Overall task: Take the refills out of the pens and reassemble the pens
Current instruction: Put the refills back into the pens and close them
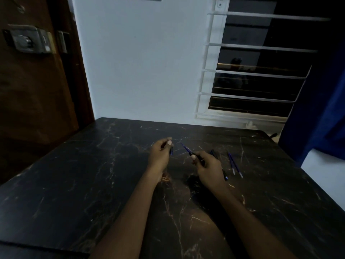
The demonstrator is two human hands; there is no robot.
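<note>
Altogether two loose refills (pixel 234 164) – one pen part per hand.

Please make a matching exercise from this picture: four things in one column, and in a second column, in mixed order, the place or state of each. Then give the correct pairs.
Things:
1. left hand
2. right hand
3. two loose refills
4. table

Places or states:
A. dark marble-patterned top under everything
B. lying side by side on the surface, right of both hands
C. closed on a small dark pen part
D. holds a pen body with a blue refill sticking out

Pairs: 1-C, 2-D, 3-B, 4-A
</note>
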